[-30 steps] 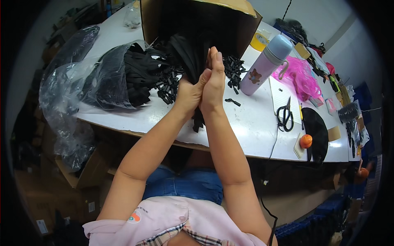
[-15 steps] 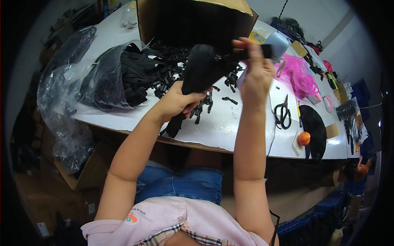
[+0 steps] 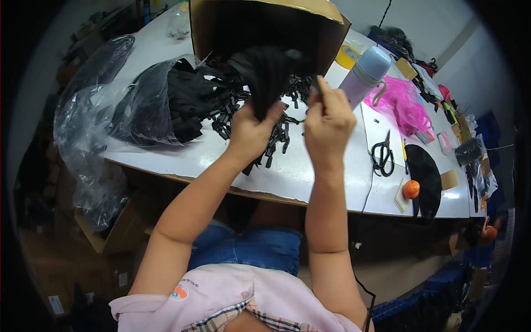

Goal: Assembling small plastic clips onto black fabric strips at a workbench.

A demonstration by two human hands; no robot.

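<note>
My left hand is wrapped around a bundle of black fabric straps, which fans up and over in front of the open cardboard box. To the right of it, my right hand is closed in a pinch, slightly smeared by motion. A dark strap end shows at its fingertips, though the bundle and the box's shadow make it hard to follow. Under and around the bundle lie many small black plastic buckles on the white table. Beside them, more black straps spill from a clear plastic bag.
A lidded bottle stands right of my right hand, with yellow tape behind it. Farther right are a pink plastic bag, black scissors, an orange fruit and a black curved piece. The table's front edge runs below my forearms.
My right hand has come left and down, away from the bottle, drawing the strap end toward the bundle. My left hand has shifted slightly right, and the straps now fan out more.
</note>
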